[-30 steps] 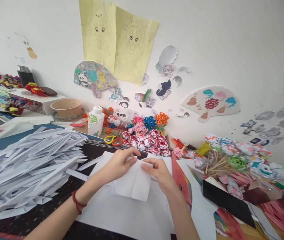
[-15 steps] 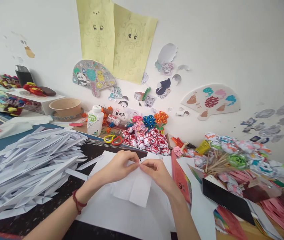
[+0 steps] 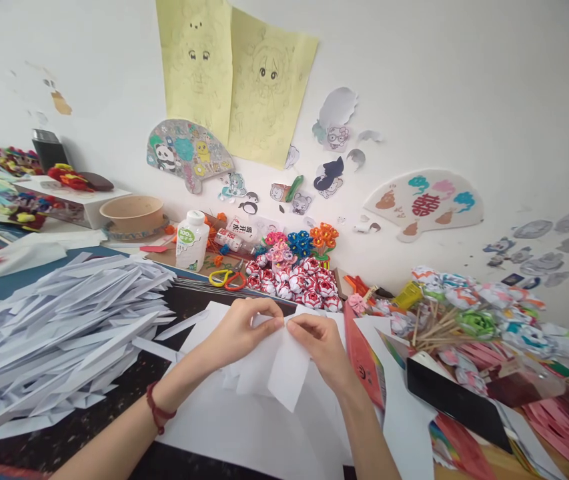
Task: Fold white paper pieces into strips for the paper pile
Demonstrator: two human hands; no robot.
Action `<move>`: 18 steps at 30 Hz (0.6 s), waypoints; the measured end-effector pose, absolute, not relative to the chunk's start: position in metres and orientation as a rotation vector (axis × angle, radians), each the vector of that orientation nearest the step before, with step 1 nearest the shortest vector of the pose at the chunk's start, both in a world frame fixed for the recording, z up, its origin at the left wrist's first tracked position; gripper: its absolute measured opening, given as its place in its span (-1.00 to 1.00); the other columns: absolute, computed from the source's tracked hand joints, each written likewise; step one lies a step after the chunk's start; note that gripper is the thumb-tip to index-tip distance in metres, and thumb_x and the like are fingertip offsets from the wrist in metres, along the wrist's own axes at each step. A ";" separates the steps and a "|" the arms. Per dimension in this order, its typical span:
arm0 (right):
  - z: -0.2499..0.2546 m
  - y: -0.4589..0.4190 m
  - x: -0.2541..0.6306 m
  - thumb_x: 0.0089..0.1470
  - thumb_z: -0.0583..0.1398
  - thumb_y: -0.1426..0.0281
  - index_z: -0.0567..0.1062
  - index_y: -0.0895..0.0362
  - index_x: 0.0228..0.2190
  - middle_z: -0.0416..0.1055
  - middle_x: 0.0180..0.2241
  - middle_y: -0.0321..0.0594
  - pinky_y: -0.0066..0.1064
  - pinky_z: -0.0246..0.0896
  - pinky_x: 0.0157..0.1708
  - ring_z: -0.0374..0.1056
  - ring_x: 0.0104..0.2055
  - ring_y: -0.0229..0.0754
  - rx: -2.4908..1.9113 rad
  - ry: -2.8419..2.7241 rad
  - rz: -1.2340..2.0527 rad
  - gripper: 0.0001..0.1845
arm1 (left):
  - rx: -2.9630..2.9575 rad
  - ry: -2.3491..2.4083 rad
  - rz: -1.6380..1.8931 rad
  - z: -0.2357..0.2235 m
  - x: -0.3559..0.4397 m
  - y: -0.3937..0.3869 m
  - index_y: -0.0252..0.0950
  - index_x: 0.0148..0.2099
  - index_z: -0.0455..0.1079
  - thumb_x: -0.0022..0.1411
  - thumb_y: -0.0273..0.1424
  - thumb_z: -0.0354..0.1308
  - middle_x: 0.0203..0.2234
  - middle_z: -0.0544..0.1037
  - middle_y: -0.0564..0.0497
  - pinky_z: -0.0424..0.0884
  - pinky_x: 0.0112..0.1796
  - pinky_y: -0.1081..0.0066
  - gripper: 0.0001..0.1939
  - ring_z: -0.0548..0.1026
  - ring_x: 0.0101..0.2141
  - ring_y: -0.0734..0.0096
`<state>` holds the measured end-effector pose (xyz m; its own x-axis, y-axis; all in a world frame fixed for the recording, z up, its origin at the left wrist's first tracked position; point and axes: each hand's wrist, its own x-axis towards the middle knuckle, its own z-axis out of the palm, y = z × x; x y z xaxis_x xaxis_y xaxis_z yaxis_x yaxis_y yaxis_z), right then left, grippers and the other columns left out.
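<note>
A piece of white paper point(image 3: 288, 373) hangs from the fingertips of both hands above a larger white sheet on the table. My left hand point(image 3: 248, 330) pinches its top edge between thumb and forefinger. Close beside it, nearly touching, my right hand point(image 3: 318, 339) pinches the same edge. The paper's right part hangs as a narrow angled flap, with more paper behind it to the left. Underneath lies the large white sheet point(image 3: 244, 437). Whether the hanging paper is one piece or several layers, I cannot tell.
On the left is a tall heap of folded white paper strips point(image 3: 64, 333). Behind my hands are scissors point(image 3: 227, 279), a white bottle point(image 3: 192, 241) and red-and-white paper flowers point(image 3: 309, 283). A black phone point(image 3: 457, 400) and flowers on sticks point(image 3: 429, 327) lie to the right.
Both hands have shifted very slightly right. The right part of the paper has swung out into a narrower, angled flap, apart from the paper behind it.
</note>
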<state>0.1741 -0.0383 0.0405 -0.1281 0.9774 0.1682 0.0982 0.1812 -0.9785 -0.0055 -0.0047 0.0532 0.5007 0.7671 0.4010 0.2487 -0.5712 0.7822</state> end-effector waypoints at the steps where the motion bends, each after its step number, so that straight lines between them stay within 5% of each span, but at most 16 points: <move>1: 0.042 -0.038 0.175 0.01 0.20 0.25 0.55 0.13 -0.46 0.42 -0.46 -0.24 -0.46 0.14 -0.46 0.27 -0.42 -0.21 -1.120 -1.456 1.101 -0.79 | 2.067 0.836 0.994 0.054 -0.007 -0.003 -0.29 -0.31 0.43 0.20 -0.28 0.05 -0.39 0.53 0.04 0.25 -0.33 0.49 -0.79 0.42 -0.36 0.42; 18: 0.033 -0.029 0.196 -0.12 0.29 0.20 0.56 0.20 -0.49 0.49 -0.48 -0.17 -0.39 0.20 -0.47 0.35 -0.46 -0.16 -1.215 -1.271 1.102 -0.71 | 1.729 1.007 0.981 0.032 -0.010 0.015 -0.41 -0.41 0.42 0.06 -0.12 0.15 -0.58 0.47 0.03 0.19 -0.55 0.54 -0.62 0.38 -0.55 0.46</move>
<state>0.1963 -0.0287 0.0329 0.0254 0.9968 0.0752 0.0669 0.0734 -0.9951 -0.0103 0.0151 0.0324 0.3588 0.9133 0.1929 0.2162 -0.2824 0.9346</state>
